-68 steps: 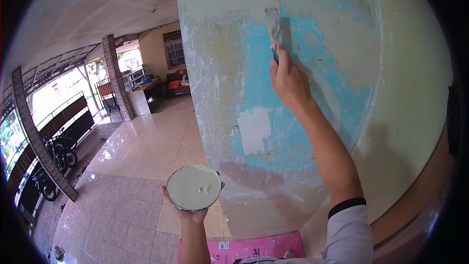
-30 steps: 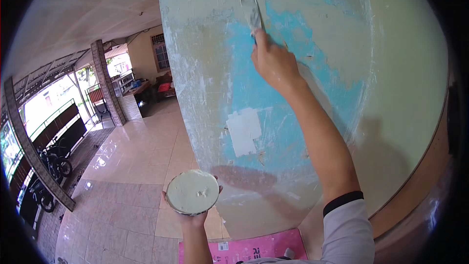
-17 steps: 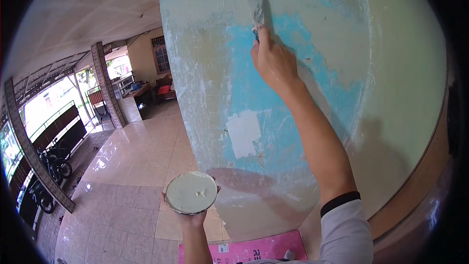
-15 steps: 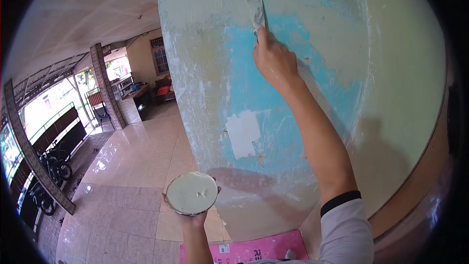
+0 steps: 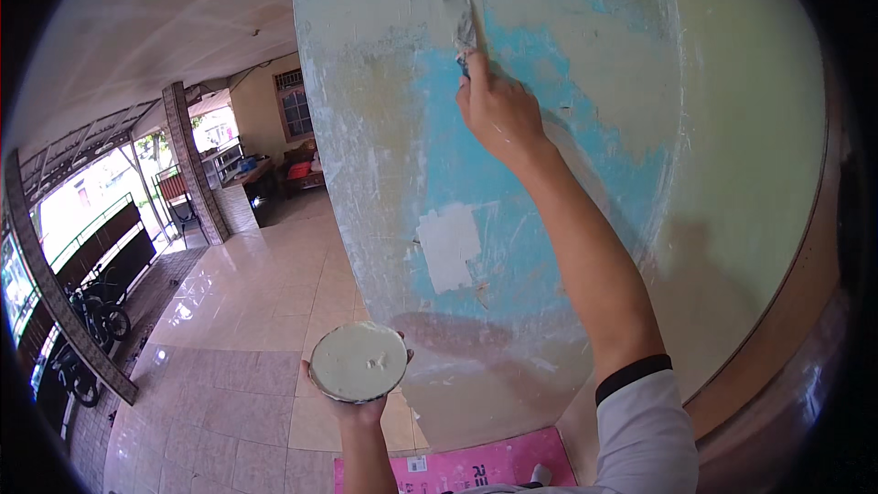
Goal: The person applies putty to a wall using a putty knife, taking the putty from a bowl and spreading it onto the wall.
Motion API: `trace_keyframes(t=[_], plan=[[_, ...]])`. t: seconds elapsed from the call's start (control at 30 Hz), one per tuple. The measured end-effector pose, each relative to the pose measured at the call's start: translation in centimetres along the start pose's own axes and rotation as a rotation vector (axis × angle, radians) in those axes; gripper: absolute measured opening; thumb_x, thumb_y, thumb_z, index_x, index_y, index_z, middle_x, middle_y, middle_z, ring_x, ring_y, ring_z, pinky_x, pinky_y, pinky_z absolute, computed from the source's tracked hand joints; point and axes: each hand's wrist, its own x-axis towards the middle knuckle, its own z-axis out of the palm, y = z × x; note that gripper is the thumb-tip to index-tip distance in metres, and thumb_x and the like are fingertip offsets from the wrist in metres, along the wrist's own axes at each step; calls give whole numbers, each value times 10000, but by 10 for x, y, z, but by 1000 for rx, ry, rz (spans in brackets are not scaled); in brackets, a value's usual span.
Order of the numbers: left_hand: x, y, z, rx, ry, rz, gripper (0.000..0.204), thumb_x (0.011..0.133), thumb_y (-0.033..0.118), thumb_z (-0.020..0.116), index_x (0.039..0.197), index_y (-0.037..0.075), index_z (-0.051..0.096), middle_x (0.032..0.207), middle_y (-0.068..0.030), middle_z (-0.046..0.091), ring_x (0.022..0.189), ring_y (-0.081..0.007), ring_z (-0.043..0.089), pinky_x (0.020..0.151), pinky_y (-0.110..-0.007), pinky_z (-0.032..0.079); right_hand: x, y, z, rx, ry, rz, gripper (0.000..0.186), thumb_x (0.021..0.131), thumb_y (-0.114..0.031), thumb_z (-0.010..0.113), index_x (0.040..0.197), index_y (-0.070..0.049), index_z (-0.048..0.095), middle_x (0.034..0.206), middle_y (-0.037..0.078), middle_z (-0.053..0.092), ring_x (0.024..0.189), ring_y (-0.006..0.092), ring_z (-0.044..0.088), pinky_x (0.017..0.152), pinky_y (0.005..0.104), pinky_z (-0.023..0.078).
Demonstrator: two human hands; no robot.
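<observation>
My right hand (image 5: 501,112) is closed round the handle of a putty knife (image 5: 463,26), arm stretched up. The blade lies against the upper wall (image 5: 512,247), at a band of pale putty above a bright blue patch. Lower on the blue is a whitish putty patch (image 5: 450,247) with ragged edges. Down at the left, my left hand (image 5: 364,410) holds a round bowl (image 5: 358,361) from below, fingertips showing at both sides of its rim. Smooth pale green putty fills it, with a few small lumps on top.
A pink sheet (image 5: 448,465) lies on the floor at the wall's foot. Glossy tiles (image 5: 247,338) stretch to the left, toward a tiled post (image 5: 197,165), a gate (image 5: 114,252) and parked motorbikes (image 5: 96,316). Beyond the wall's right corner is a pale green wall face (image 5: 750,128).
My right hand and the putty knife have shifted slightly left along the putty band. The view has also moved a little. My left hand holds the bowl much as before.
</observation>
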Motion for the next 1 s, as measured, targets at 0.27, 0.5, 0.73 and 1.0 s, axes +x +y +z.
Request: trace_keyframes(t=[0.27,0.5,0.73,1.0], plan=[[-9,6,-8,58,105,74,889,937,793,372,1533,136,438,1601,-289,321,1367,-695,332,1047,-871,278,-82,9,22,-39,-136,43,453,1012,-222,583,1383,-1,446,835,250,707,747,455,697,613,577,542],[-6,2,-11,87,70,74,910,923,803,392,1539,134,430,1596,-290,328,1366,-686,340,1051,-870,281,1,5,3,9,-37,-25,386,1021,-221,561,1325,-5,466,849,256,710,759,493,680,643,574,544],[-9,6,-12,246,69,89,878,820,850,496,1411,208,594,1523,-199,466,1353,-622,403,1038,-858,309,-66,8,30,-29,-178,14,462,1010,-209,577,1421,-35,458,921,248,730,796,463,709,693,563,568],[-10,3,-6,56,113,87,913,916,804,404,1521,122,449,1571,-266,378,1350,-663,379,1045,-872,290,-27,5,10,79,4,-10,460,1003,-198,596,1415,-45,462,932,265,723,799,491,691,676,584,551]])
